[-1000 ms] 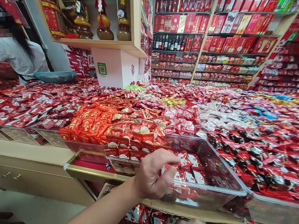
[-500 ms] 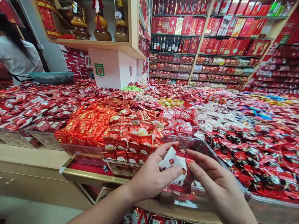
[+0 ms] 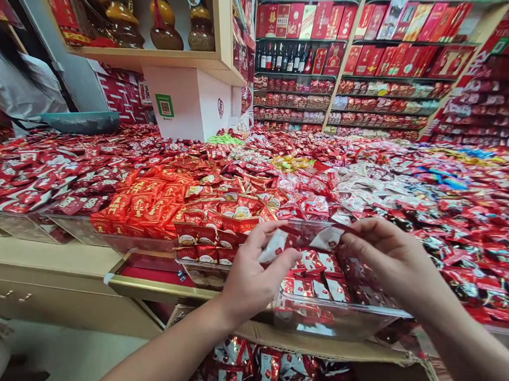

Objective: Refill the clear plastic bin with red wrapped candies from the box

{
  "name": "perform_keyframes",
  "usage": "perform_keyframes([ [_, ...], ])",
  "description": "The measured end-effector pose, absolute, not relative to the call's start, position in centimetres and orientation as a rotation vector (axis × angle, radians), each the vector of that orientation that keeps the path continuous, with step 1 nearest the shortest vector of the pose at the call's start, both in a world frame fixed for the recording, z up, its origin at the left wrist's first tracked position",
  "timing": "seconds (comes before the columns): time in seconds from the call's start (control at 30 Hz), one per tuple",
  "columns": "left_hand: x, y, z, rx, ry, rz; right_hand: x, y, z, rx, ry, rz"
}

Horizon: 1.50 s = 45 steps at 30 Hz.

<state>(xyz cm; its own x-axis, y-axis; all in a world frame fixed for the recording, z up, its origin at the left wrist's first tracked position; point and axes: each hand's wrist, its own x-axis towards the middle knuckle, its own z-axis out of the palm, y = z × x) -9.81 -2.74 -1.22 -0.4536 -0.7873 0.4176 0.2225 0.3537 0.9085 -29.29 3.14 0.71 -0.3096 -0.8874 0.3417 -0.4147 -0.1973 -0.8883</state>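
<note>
My left hand (image 3: 250, 274) and my right hand (image 3: 385, 257) pinch the two ends of a row of red-and-white candy packets (image 3: 303, 236), held over a clear plastic tray (image 3: 331, 321). The tray holds a partial layer of the same red-and-white packets (image 3: 320, 281). Both hands are closed on the packets' ends. The tray sits at the near edge of a wide display counter heaped with wrapped sweets. Just left of my left hand lies a stack of red "Durian" packets (image 3: 209, 233).
An open cardboard box (image 3: 265, 371) with more red packets stands below the tray. A gold-trimmed counter edge (image 3: 157, 285) runs at the left. A person in a white top (image 3: 10, 84) stands at the far left by a teal basin (image 3: 80, 122). Shelves of red gift boxes (image 3: 379, 50) line the back wall.
My right hand came up from below with packets, met the left hand, and the two have since spread apart, stretching the packets out over the tray. The view tilted slightly down.
</note>
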Motion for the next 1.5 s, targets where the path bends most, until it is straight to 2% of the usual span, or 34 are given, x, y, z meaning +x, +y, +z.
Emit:
perform_keyframes([
  [0.1,-9.8,-2.8,-1.5,0.363,-1.579,-1.304,-31.6,1.1,0.3,-1.683,1.873,-1.111],
  [0.23,-9.8,-2.7,-2.1,0.235,-1.717,-1.068,-31.6,-0.9,-0.9,-1.799,1.950,-0.423],
  [0.47,-9.9,-2.9,-3.1,0.220,-1.868,-0.847,-29.5,-0.9,-1.8,-1.774,1.688,0.005],
  [0.73,-9.8,-3.4,-3.3,0.262,-1.868,-0.816,-29.5,-0.1,-1.4,-1.727,1.556,0.247],
  [1.0,-9.8,-3.4,-3.3,0.297,-1.881,-0.831,-29.4,0.0,-1.3,-1.711,1.508,0.257],
  [1.13,-9.5,-3.4,-3.2,0.289,-1.861,-0.995,-29.8,-0.1,-1.9,-1.782,1.483,0.178],
  [1.3,-9.6,-3.1,-2.7,0.206,-1.633,-1.397,-29.9,-0.2,-2.4,-1.856,1.579,0.108],
  [1.5,-10.2,-3.0,-1.8,0.256,-1.450,-1.539,-29.9,-0.5,-3.3,-1.858,1.595,0.098],
])
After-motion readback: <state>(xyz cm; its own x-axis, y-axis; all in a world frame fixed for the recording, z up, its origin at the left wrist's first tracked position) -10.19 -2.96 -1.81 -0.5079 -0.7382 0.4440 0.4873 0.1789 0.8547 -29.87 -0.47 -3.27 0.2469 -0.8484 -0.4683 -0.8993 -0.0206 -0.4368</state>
